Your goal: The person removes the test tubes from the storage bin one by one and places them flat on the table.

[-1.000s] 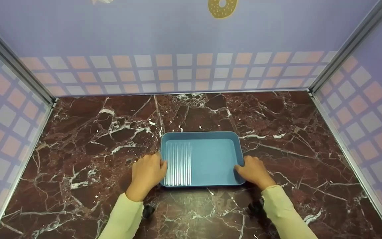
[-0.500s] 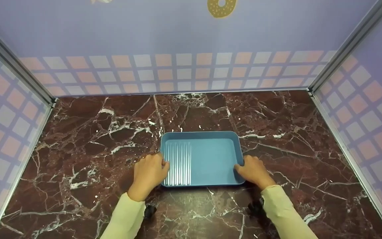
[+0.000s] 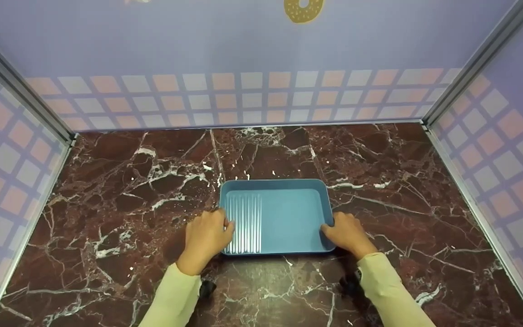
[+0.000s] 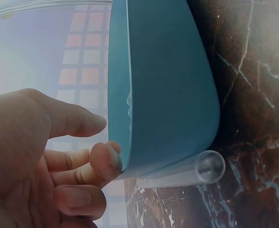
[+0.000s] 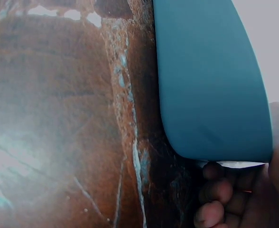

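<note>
A blue rectangular tray (image 3: 293, 220) sits on the marble surface, with several clear tubes (image 3: 245, 225) side by side along its left end. My right hand (image 3: 347, 234) grips the tray's right wall, thumb over the rim and fingers curled outside, as the right wrist view shows. My left hand (image 3: 208, 236) is at the left rim. In the left wrist view its thumb (image 4: 78, 118) hangs above the rim, a gap separating it from the loosely curled fingers beside the tray's corner. Another clear tube (image 4: 187, 172) lies on the surface outside the tray's left end, hidden in the head view.
The dark red marble surface (image 3: 130, 200) has white veins. A purple back wall (image 3: 225, 41) with pink and white squares closes it off behind. Side walls (image 3: 511, 136) with metal edging stand at left and right. Black wrist devices (image 3: 207, 289) show beneath both sleeves.
My left hand has shifted slightly right, its thumb now reaching farther over the left rim toward the tubes. The right hand and tray have stayed in place.
</note>
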Demonstrator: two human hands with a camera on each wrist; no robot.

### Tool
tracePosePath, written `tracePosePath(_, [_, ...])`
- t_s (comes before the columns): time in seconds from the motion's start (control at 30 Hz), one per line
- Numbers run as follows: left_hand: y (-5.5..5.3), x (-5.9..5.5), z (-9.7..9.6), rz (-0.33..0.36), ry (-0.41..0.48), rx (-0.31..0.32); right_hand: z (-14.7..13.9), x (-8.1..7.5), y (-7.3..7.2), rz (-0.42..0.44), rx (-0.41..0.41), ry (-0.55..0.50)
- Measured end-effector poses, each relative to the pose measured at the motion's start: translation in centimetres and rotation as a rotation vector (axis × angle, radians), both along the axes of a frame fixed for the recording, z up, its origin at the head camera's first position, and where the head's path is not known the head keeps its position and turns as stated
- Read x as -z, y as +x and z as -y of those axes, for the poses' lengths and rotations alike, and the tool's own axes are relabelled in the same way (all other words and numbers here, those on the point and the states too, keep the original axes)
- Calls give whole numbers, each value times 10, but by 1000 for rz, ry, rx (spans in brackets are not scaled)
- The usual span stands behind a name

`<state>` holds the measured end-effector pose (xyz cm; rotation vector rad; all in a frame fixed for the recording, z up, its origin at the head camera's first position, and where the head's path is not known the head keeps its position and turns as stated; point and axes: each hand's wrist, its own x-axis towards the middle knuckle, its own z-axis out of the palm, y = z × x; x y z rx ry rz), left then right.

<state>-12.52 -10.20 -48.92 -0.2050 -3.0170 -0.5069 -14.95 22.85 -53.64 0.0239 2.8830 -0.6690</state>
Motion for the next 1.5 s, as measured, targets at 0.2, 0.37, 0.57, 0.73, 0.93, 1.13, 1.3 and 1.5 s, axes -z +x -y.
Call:
tracePosePath(0.2, [1,2,-2,7,6,8,0,1,0,-6,-3,9])
tracePosePath(0.37, [0,2,-3,16,6,16,0,1,0,-13,1,15])
tracePosePath(0.57, [0,1,-5,13,4,22,0,1,0,-13,-1,11])
tracePosePath(0.73, [-1,1,-7,4,-1,22,1,0,1,-19,1,2])
tracePosePath(0.93, [-1,1,-10,2,-8,30,1,0,1,-19,8,-2])
tracePosePath(1.13, [-1,2,-12,-14,-6,35,0,0,2,-26,0,0])
tracePosePath(1.3, [-1,2,-13,-15,-6,44,1,0,2,-26,-1,4])
tracePosePath(1.5, [-1,2,-16,0,-5,44,1,0,1,-19,-1,5])
